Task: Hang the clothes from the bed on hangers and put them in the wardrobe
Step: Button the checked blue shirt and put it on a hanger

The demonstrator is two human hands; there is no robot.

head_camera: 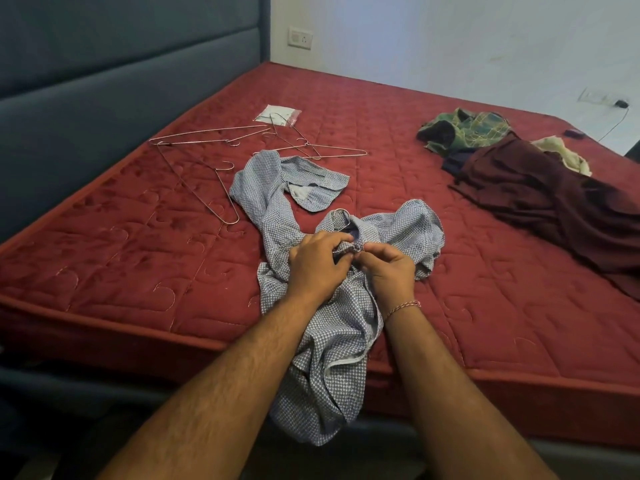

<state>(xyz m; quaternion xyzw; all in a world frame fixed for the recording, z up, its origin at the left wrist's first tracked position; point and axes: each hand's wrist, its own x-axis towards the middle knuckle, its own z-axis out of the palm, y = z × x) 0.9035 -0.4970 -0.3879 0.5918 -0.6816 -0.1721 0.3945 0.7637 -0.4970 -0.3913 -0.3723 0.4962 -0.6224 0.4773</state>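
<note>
Left of the checked shirt (322,306), spare wire hangers (207,174) are laid out on the bed (104,258), kept within reach. The shirt is spread over the bed's near edge. At its collar, fabric is pinched by the curled fingers of the left hand (318,265) and right hand (389,268), probably to fasten a button around the hanger hook (341,214). Right of the shirt, more clothes (519,174) are piled.

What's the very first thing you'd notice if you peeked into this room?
First, the big red quilted mattress filling the room. At its near edge, the left hand and right hand both pinch the collar of a blue-and-white checked shirt, where a wire hook pokes out. Thin metal wire hangers lie far left; a dark maroon garment is heaped on the right.
</note>
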